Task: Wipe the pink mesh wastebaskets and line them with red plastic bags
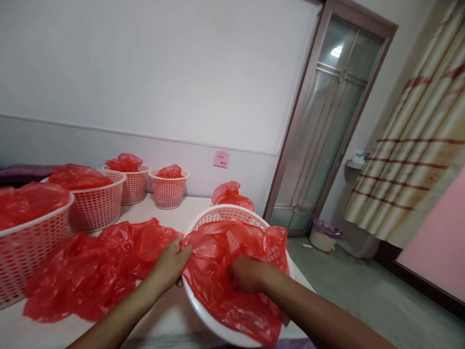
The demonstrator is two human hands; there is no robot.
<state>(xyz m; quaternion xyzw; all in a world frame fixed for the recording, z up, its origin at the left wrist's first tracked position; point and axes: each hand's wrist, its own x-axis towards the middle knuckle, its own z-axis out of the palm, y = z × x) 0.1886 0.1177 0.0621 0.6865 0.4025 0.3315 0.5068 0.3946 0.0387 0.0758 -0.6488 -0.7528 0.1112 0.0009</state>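
A white plastic basket (205,317) with a perforated wall stands tilted at the front of the table. A thin red plastic bag (214,242) lies spread inside it, and one corner hangs over the right rim. At the basket's left rim, my left hand (172,264) is closed on the rim and the bag's edge, thumb on top. My right hand (249,274) reaches down into the bag with its fingers curled; the fingertips are hidden in the folds. Beside my left forearm, a heap of crumpled red bags (90,264) lies on the table.
Along the left stand pink baskets, a large near one (32,247), another (96,206), and two smaller ones (135,186) (169,191), all with red bags. Another red bag (232,194) lies behind. The white table (198,203) meets the wall; a bin (322,237) stands right.
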